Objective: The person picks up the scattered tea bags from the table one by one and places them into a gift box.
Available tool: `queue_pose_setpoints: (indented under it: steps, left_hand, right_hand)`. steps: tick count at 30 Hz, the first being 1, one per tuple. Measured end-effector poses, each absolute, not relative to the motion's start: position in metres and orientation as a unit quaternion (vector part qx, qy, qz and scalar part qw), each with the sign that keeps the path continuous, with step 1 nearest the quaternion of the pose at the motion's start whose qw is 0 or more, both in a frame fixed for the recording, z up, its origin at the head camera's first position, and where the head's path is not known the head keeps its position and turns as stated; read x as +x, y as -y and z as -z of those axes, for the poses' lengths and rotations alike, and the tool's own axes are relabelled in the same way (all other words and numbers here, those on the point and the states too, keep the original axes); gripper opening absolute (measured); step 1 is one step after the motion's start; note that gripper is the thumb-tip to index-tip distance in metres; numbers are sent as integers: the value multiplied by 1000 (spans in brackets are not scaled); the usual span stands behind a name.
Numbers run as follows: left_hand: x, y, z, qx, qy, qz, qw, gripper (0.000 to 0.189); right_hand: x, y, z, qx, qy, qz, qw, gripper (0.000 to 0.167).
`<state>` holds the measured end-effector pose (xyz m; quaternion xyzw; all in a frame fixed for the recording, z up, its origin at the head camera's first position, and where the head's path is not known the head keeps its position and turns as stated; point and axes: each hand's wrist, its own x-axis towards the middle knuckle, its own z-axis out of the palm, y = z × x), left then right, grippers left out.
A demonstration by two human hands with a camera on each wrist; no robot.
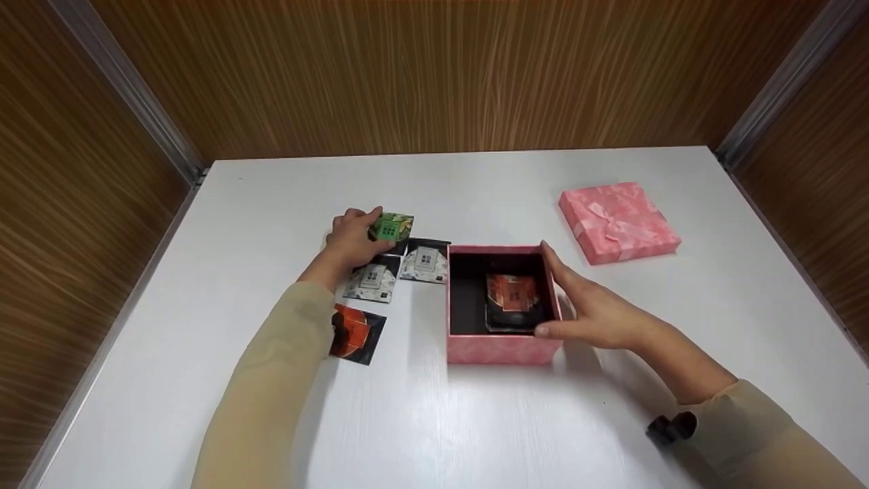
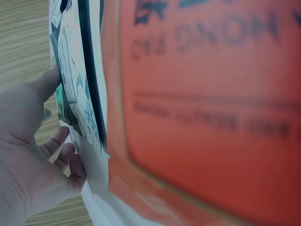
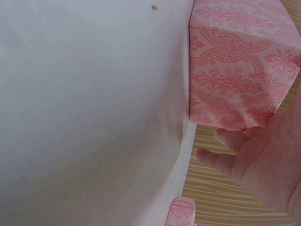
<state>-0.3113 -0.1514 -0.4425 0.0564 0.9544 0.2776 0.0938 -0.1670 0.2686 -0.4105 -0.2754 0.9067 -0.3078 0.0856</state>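
Observation:
A green tea sachet [image 1: 390,229] lies at the far end of a group of sachets, and my left hand [image 1: 354,238] pinches it by its left side. Just nearer are two white patterned sachets, one [image 1: 371,280] below the hand and one [image 1: 426,261] beside the box. An orange and black sachet [image 1: 358,334] is partly hidden by the left sleeve; its print fills much of the left wrist view. My right hand [image 1: 596,311] holds the right side of an uncovered pink gift box [image 1: 504,350], thumb at the near corner, fingers at the far one. Inside, orange and black sachets [image 1: 514,299] sit stacked at the right.
The pink box lid [image 1: 619,223], with a ribbon bow, rests on the white table [image 1: 475,435] at the back right. Wood-grained panels [image 1: 434,75] enclose the back and both sides. A black clip-like device [image 1: 671,429] is at the right sleeve.

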Motion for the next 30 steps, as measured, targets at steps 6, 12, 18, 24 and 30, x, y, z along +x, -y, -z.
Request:
queue_pose_setpoints:
  steps: [6,12,18,24,30]
  left_hand:
    - [-308,152,438,54,-953,-281,96,76]
    - [-307,157,437,42,-941,-316,112,75]
    - [-308,167,439,42,-922,-370,104,66]
    - [-308,178,440,9,-907,-417,59,51]
    - [-306,180,429,-28,-876,-481,19,42]
  right_hand:
    - [-166,-267,409,-273,-907,309,90,123]
    - [-167,-266,410,-277,-906,306,92,123]
    - [-169,-265,409,-275,-906,307,94,122]
    - [-173,-266,410,-275,-906,308,98,122]
    - [-175,-269,410,-273,-908,304,97,122]
